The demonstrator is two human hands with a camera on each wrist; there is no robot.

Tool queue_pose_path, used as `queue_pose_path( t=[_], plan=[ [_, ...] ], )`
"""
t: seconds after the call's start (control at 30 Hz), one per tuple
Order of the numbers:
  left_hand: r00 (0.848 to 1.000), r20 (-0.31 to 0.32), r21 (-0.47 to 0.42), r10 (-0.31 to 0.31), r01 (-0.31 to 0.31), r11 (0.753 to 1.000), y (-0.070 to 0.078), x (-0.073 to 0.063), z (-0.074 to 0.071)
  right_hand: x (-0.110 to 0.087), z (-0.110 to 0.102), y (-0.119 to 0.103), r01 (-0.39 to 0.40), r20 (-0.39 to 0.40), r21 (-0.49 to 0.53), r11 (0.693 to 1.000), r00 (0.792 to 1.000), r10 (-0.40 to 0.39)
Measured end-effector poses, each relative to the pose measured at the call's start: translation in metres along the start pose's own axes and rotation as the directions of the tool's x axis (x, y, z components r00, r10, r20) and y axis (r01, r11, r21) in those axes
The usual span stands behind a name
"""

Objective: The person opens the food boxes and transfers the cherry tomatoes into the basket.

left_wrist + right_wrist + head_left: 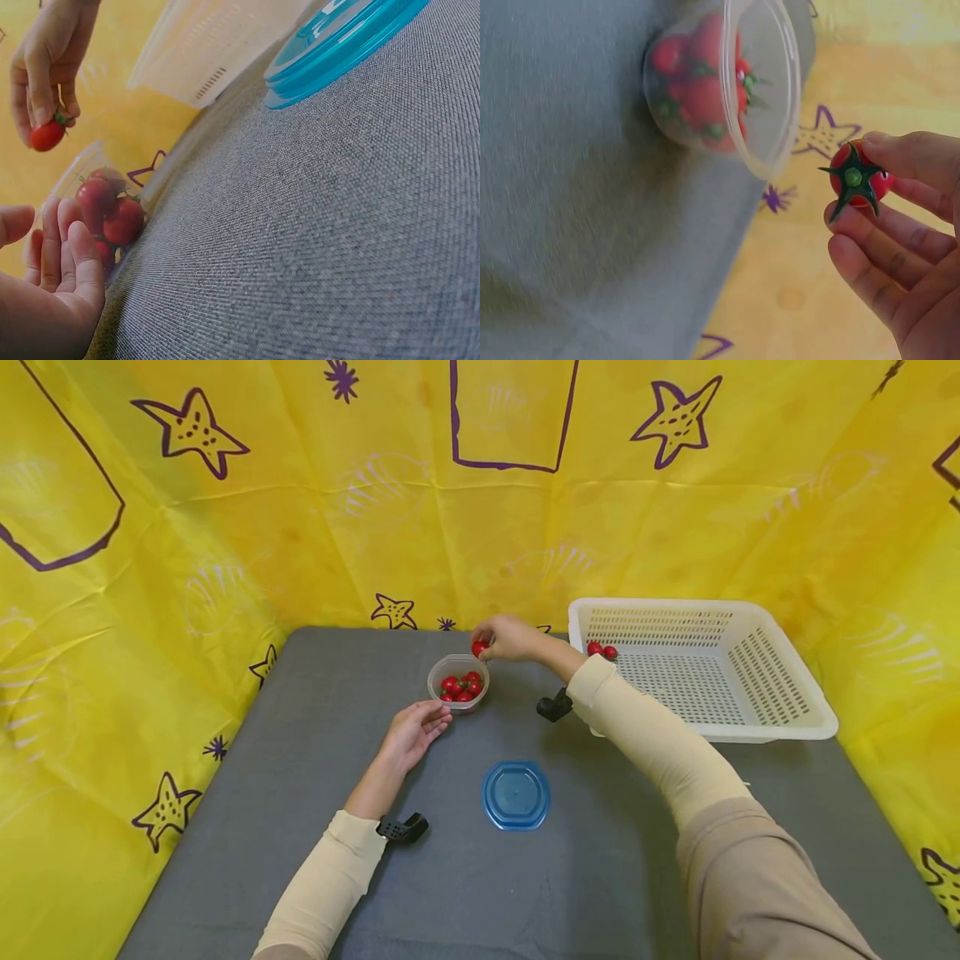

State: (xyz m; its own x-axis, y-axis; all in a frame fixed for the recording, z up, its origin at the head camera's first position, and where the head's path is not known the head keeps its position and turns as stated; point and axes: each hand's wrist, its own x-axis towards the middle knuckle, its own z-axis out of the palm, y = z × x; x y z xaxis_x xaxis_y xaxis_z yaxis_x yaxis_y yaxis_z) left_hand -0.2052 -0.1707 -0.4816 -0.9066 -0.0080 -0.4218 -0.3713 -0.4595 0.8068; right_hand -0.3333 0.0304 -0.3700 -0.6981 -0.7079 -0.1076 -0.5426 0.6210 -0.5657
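Observation:
My right hand (513, 638) pinches a red cherry tomato (864, 187) with a green star-shaped stem between thumb and fingers. It is held just above the far right rim of a small clear plastic tub (435, 670). Several more cherry tomatoes (451, 685) lie inside the tub, seen also through its wall in both wrist views. At the tub's near left side is my left hand (411, 733), its fingers (88, 259) loosely extended and against or very close to the wall; exact contact is hard to tell.
A blue lid (516, 795) lies flat on the grey tabletop (600, 877), nearer than the tub. To the right stands a white perforated basket (802, 693) with two tomatoes (595, 648) in its far left corner. Yellow patterned cloth (300, 527) walls the back and sides.

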Motion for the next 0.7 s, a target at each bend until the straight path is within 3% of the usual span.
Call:
queue_pose_path(
  t=[0.7],
  plan=[
    [1.0,-0.02,0.024,-0.003,0.003,1.0,0.001,-0.002,0.0,-0.022,-0.041,0.013,-0.03,-0.087,-0.03,0.999,0.996,0.027]
  ],
)
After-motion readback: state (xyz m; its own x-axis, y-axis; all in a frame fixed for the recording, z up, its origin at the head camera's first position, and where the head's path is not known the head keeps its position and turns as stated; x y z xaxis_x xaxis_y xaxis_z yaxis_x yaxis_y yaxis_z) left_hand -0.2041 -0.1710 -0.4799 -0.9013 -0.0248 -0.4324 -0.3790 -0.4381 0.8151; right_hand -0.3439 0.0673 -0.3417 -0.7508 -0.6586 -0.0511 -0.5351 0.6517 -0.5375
